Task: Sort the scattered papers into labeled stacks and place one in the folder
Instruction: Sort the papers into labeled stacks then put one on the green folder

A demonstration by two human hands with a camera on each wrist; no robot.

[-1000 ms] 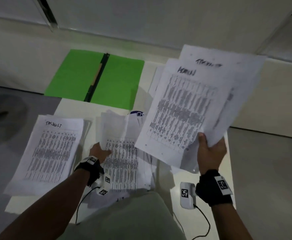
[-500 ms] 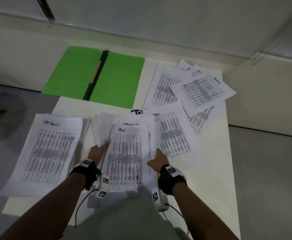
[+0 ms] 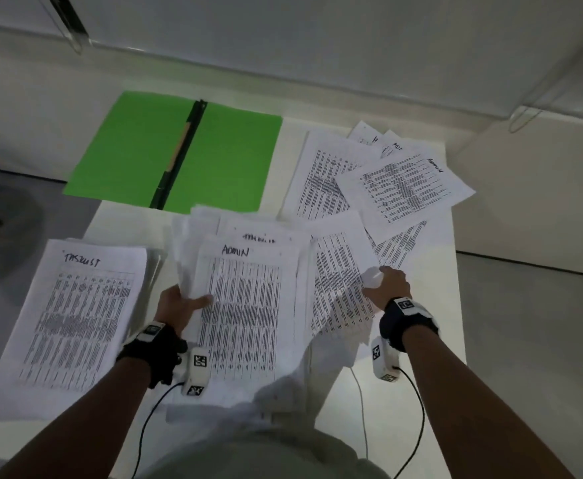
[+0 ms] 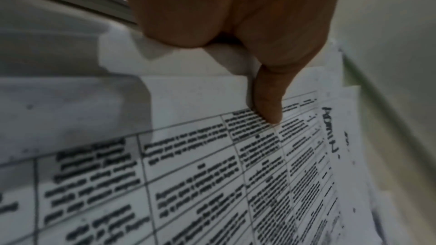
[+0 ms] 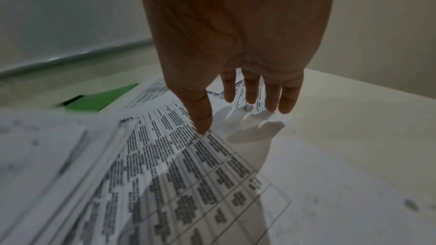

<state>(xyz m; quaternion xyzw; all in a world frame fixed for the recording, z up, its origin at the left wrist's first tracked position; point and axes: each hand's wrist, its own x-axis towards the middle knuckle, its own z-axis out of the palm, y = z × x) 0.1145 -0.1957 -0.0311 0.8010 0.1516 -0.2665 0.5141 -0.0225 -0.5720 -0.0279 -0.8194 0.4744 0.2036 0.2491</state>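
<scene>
Head view, step: the left hand (image 3: 179, 302) pinches the near-left edge of the bundle topped by the ADMIN sheet (image 3: 245, 305), thumb on top. I'd say the job now is to bring in the sheet at the right.
Head view, advice: keep the thumb pressing so the bundle doesn't fan. Lift the loose sheet (image 3: 341, 285) by its edge without dragging what lies under it.
Head view, right hand: the right hand (image 3: 390, 283) sits at that sheet's right edge, wrist low, forearm angled in from the right.
Head view, places: left of the left hand's pinch lies the other labelled stack (image 3: 72, 316). Far beyond it, the green folder (image 3: 227, 160) lies open. Beyond the right hand, scattered papers (image 3: 400, 184) overlap on the table (image 3: 431, 340).
Left wrist view, grip: the thumb (image 4: 269, 100) bears down on the printed table of the ADMIN sheet (image 4: 212, 183). Folded paper edges are bunched between thumb and palm, so it is clamped on the bundle.
Left wrist view, pose: the hand points away along the page, the handwritten label beyond the thumb tip.
Right wrist view, grip: the fingers (image 5: 250, 90) hang straight and spread, the thumb tip (image 5: 202, 120) meeting the loose sheet (image 5: 188, 165). Nothing is gripped.
Right wrist view, pose: the palm faces down and casts a shadow. The folder (image 5: 99, 100) shows far off to the left.
</scene>
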